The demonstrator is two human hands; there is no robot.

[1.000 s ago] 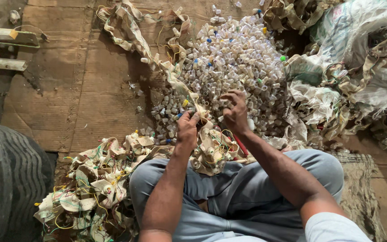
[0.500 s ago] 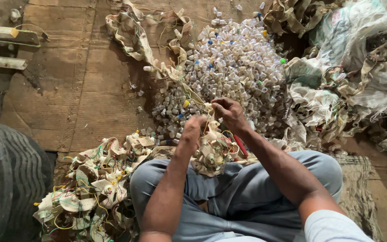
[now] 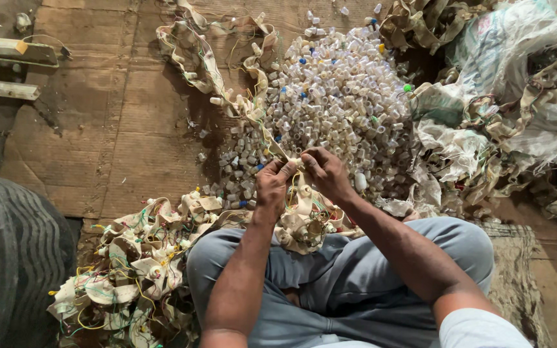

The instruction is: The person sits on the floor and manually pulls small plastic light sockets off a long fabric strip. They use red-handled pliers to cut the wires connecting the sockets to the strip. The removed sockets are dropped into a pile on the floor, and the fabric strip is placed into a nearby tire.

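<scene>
My left hand (image 3: 272, 185) and my right hand (image 3: 325, 171) meet in front of my knees, both pinching a long beige strip (image 3: 227, 96) that carries small plastic caps and thin coloured wires. The strip runs from my fingers up and left across the cardboard floor. More of it lies bunched on my lap (image 3: 304, 222). Just beyond my hands spreads a big heap of loose small whitish plastic caps (image 3: 336, 96), a few of them blue, green or yellow.
A tangled pile of stripped beige strip with coloured wires (image 3: 136, 270) lies at my left knee. Crumpled sacks and more strip (image 3: 498, 122) are heaped at the right. A black tyre (image 3: 14, 258) stands at the left edge, wooden slats (image 3: 8, 64) further back.
My hands have drawn closer together and slightly nearer to me, working along the strip. The strip's far loop has shifted a little on the floor.
</scene>
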